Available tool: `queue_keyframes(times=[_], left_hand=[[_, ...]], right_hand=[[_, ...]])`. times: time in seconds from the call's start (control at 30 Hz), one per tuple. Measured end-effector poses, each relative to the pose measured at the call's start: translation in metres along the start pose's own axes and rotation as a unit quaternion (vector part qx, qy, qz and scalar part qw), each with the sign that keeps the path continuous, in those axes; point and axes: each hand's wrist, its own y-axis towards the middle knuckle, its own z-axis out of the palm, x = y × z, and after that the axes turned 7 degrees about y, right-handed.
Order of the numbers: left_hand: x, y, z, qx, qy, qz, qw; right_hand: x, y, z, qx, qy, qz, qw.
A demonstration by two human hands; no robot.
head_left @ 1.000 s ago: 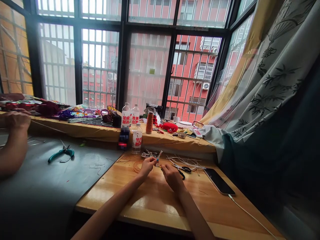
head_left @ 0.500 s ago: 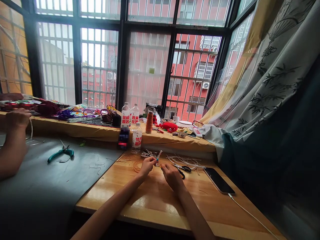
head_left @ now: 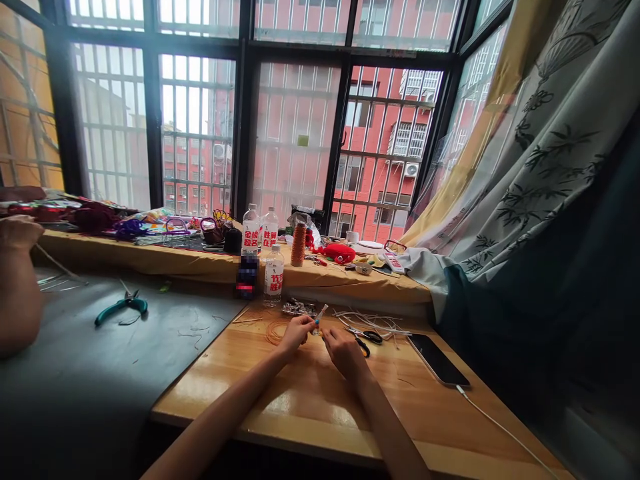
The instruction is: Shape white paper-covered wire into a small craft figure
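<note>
Over the wooden table, my left hand (head_left: 297, 333) is closed in a pinch on a thin white strip (head_left: 323, 311) with a blue band near the fingertips. The strip's upper end points up and to the right. Just beside it, my right hand (head_left: 345, 351) has its fingers pressed together on what looks like a thin orange cord; most of it is hidden by the fingers. A loose coil of orange cord (head_left: 275, 333) lies left of my left hand. Black-handled scissors (head_left: 371, 337) rest right behind my right hand.
White strips (head_left: 373, 323) and a phone (head_left: 439, 361) on a cable lie to the right. A water bottle (head_left: 273, 277) and small metal parts (head_left: 299, 307) stand behind. Teal pliers (head_left: 121, 309) lie on the grey mat. Another person's hand (head_left: 20, 233) is at far left.
My left hand and the white strip have shifted slightly to the right; my right hand stays nearly in place. The other person's hand has moved left.
</note>
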Motion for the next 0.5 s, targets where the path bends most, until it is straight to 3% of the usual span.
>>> queue_keyframes(times=[0.5], left_hand=[[-0.0084, -0.0061, -0.0002, 0.008, -0.024, -0.022, 0.999]], right_hand=[[-0.0001, -0.0006, 0.0015, -0.003, -0.008, -0.013, 1.000]])
